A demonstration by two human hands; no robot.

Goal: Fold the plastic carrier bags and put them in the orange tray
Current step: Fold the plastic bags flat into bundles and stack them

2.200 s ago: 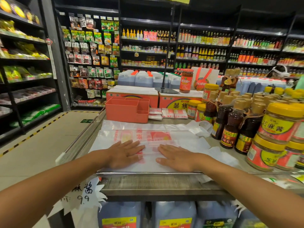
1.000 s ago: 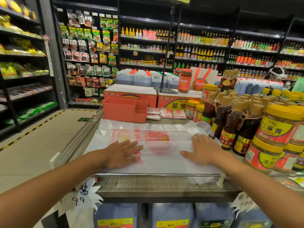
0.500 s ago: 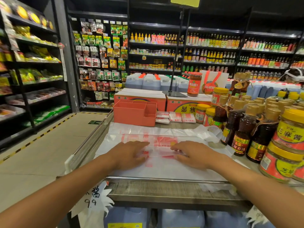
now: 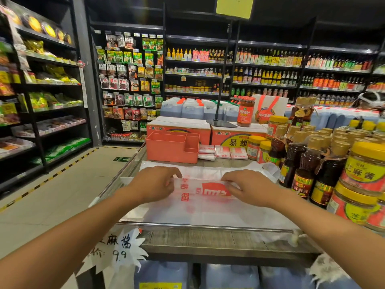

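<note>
Nearest, a white star-cut paper price card (image 4: 116, 247) hangs off the front of the grey wood-grain tabletop (image 4: 208, 240), whose edge carries a shiny round metal rail (image 4: 208, 226). Just behind the rail a thin, translucent white plastic carrier bag (image 4: 208, 207) printed in red lies spread flat, its film smooth and faintly glossy. The left hand (image 4: 154, 185) and right hand (image 4: 250, 187) sit on it side by side and apart, palms down. Their fingers curl over and pinch a folded-over edge of the film, with the red print showing between them. Behind that edge lies more crumpled white film (image 4: 268, 168). Beyond stands the matte orange rectangular plastic tray (image 4: 170, 151), partitioned into compartments, with small flat squares of folded white bags (image 4: 223, 152) just beside its right wall. To the right cluster glossy dark glass sauce bottles (image 4: 302, 172) with tan caps and round yellow-lidded jars (image 4: 366, 165). Behind the tray sit orange-and-white cardboard cartons (image 4: 179, 126), and farther off black shelving (image 4: 208, 65) holds packets and bottles.
</note>
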